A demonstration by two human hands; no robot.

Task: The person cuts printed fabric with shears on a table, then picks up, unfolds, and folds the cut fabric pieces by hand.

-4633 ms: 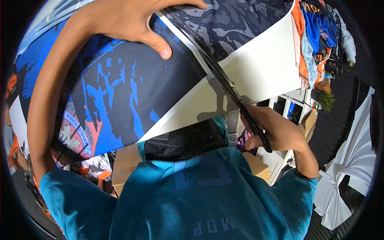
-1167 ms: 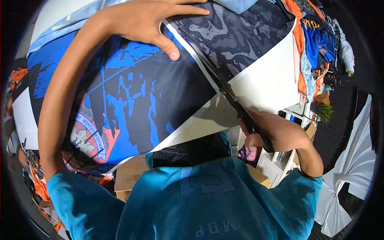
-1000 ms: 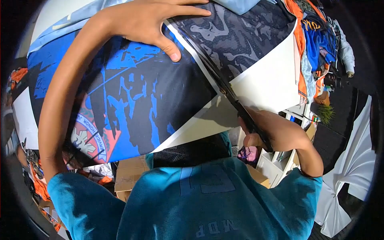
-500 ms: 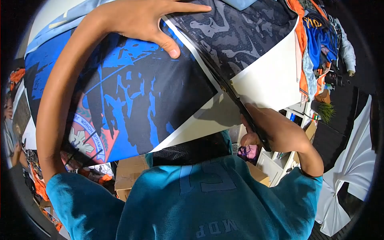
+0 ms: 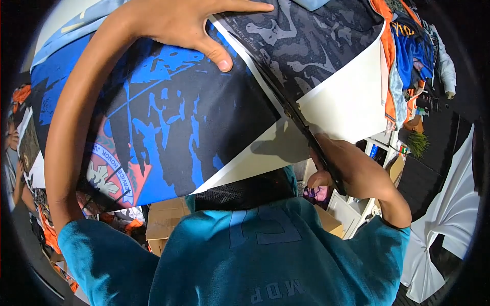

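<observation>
Across the top of the view my left hand (image 5: pixel 181 25) lies flat with fingers spread on the printed fabric. Under and below it is a piece in black and blue (image 5: pixel 173 122), with a round lettered emblem (image 5: pixel 109 176) at its lower left. A dark grey piece with a camouflage-like pattern (image 5: pixel 321 46) lies to the right. White margins (image 5: pixel 347 102) border both prints. My right hand (image 5: pixel 342 166) grips black scissors (image 5: pixel 293 109) by the handles, partly hidden by the fingers. Their blades point up and left along the white strip between the two prints.
Orange and blue garments (image 5: pixel 403 61) are piled at the right. White drawers (image 5: pixel 347 211) and a cardboard box (image 5: pixel 166 219) stand below the work surface. White cloth (image 5: pixel 439 219) hangs at far right. At the left edge another person's hand (image 5: pixel 13 137) shows.
The scissors and my right hand have shifted very slightly, and the blades look closer together. My left hand stays spread on the fabric, with almost no movement.
</observation>
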